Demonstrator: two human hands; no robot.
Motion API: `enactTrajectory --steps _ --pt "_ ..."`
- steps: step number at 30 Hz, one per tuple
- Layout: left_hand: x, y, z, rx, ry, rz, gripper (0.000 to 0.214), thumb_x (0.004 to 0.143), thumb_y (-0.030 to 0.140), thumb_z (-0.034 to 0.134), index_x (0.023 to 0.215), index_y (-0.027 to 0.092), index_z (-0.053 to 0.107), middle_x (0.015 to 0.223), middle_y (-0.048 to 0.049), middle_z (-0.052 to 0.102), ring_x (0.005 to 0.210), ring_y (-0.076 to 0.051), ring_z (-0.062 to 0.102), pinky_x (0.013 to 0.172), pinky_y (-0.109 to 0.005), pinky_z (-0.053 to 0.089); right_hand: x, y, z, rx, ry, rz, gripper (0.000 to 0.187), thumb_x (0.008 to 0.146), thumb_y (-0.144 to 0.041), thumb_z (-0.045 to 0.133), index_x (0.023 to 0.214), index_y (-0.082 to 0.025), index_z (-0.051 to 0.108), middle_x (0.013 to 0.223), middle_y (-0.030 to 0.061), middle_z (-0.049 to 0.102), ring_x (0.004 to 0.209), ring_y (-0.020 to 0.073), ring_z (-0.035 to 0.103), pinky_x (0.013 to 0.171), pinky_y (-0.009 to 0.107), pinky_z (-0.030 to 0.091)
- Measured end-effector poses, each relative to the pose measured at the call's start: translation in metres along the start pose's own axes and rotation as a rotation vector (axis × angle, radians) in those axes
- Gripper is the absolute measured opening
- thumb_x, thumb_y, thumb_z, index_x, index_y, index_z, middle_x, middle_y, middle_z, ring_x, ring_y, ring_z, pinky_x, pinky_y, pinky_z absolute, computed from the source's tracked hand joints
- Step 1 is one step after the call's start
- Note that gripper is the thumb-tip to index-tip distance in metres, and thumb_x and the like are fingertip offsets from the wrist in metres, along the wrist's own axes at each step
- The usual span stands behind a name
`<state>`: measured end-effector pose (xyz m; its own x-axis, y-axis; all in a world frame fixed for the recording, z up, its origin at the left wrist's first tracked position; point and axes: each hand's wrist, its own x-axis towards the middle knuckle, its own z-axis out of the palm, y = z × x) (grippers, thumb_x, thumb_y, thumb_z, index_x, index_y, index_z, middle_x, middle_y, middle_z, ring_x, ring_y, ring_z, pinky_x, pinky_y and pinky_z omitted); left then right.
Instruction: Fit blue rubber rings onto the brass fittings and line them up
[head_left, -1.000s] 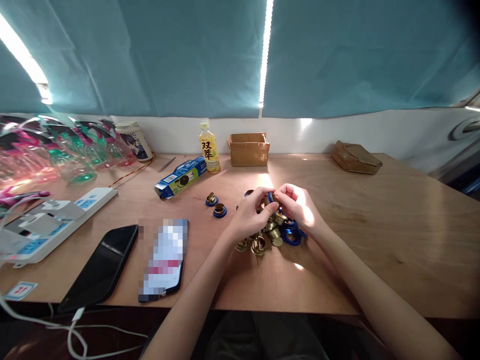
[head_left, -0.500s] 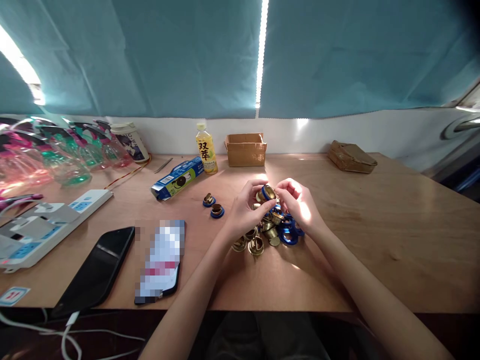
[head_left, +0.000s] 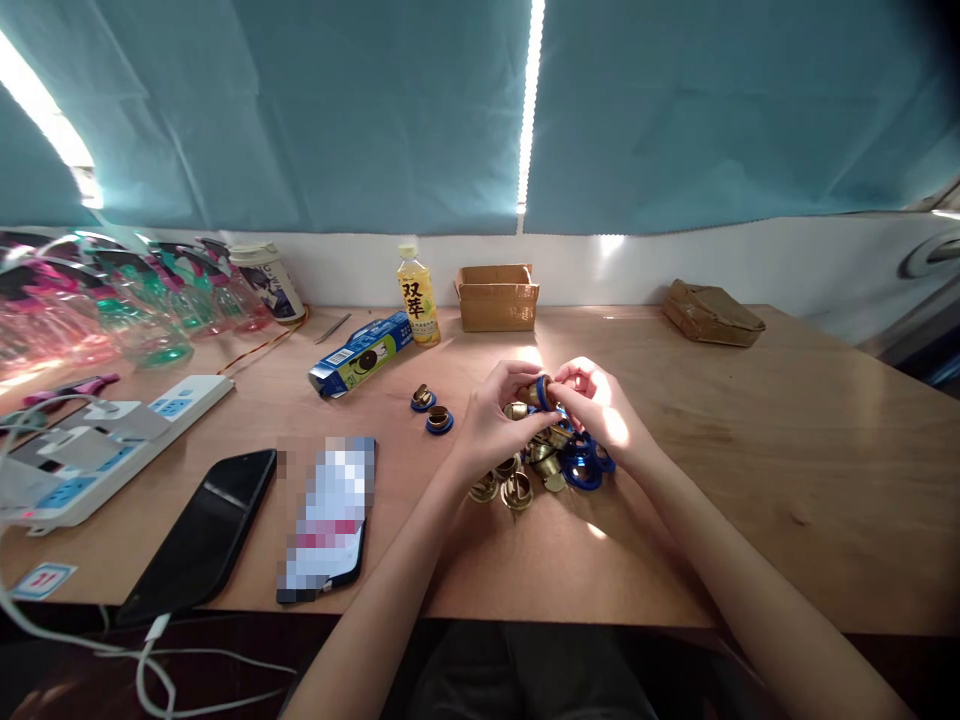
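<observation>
My left hand [head_left: 495, 418] and my right hand [head_left: 600, 410] meet above the table's middle, both pinching one small brass fitting with a blue ring [head_left: 541, 392] around it. Just below them lies a pile of brass fittings and blue rings [head_left: 551, 468]; several brass pieces show near my left wrist. Two finished-looking pieces, brass in blue rings [head_left: 432, 410], sit apart to the left of my hands.
A black phone [head_left: 201, 535] and a second phone [head_left: 327, 520] lie near the front edge at left, beside a white power strip [head_left: 112, 440]. A blue packet [head_left: 360, 355], a yellow bottle [head_left: 418, 296], a cardboard box [head_left: 496, 297] and a brown parcel [head_left: 711, 315] stand farther back.
Both hands stayed together over the pile, turning the brass-and-blue piece between the fingertips. The view itself shifted slightly.
</observation>
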<state>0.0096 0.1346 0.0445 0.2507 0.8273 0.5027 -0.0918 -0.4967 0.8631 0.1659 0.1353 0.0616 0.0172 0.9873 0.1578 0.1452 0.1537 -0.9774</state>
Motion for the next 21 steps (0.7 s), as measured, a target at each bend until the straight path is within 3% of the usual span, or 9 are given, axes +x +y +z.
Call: enactTrajectory --steps 5,9,13,18,21 --pt "-0.001 0.000 0.002 0.021 0.012 -0.003 0.043 0.070 0.021 0.085 0.104 0.018 0.059 0.102 -0.0081 0.071 0.097 -0.022 0.070 0.082 -0.035 0.057 -0.002 -0.004 -0.005 0.006 -0.059 0.045 0.014 0.075 -0.030 0.065 0.079 -0.022 0.054 0.052 -0.0072 0.045 0.043 0.0111 0.040 0.042 0.026 0.029" --pt "-0.001 0.005 0.002 0.026 -0.007 -0.015 0.039 0.072 0.021 0.083 0.105 0.018 0.063 0.100 -0.0075 0.071 0.093 -0.021 0.070 0.081 -0.036 0.057 -0.006 -0.011 -0.014 0.050 -0.123 -0.082 0.014 0.083 -0.031 0.062 0.093 -0.021 0.060 0.065 -0.0045 0.052 0.051 0.0113 0.046 0.049 0.026 0.038" --pt "0.001 0.007 0.000 -0.048 -0.033 -0.045 0.038 0.078 0.018 0.077 0.114 0.020 0.065 0.117 -0.0100 0.066 0.104 -0.022 0.066 0.088 -0.038 0.056 -0.007 -0.015 -0.023 -0.006 -0.232 -0.202 0.019 0.091 -0.034 0.059 0.104 -0.020 0.063 0.079 -0.0006 0.058 0.065 0.0129 0.052 0.059 0.027 0.043" --pt "0.001 0.008 -0.003 -0.161 -0.037 -0.110 0.047 0.085 0.016 0.069 0.129 0.022 0.054 0.119 -0.0095 0.065 0.109 -0.020 0.064 0.094 -0.037 0.054 -0.006 -0.013 -0.028 -0.032 -0.227 -0.178 0.025 0.091 -0.044 0.062 0.097 -0.020 0.061 0.078 -0.0006 0.057 0.068 0.0140 0.054 0.061 0.028 0.045" --pt "0.002 0.009 -0.003 -0.184 -0.018 -0.119 0.034 0.088 0.021 0.067 0.121 0.019 0.057 0.117 -0.0101 0.067 0.109 -0.021 0.065 0.095 -0.039 0.054 -0.005 -0.012 -0.029 -0.006 -0.277 -0.153 0.028 0.090 -0.048 0.063 0.092 -0.020 0.058 0.076 -0.0013 0.055 0.065 0.0135 0.052 0.061 0.028 0.044"
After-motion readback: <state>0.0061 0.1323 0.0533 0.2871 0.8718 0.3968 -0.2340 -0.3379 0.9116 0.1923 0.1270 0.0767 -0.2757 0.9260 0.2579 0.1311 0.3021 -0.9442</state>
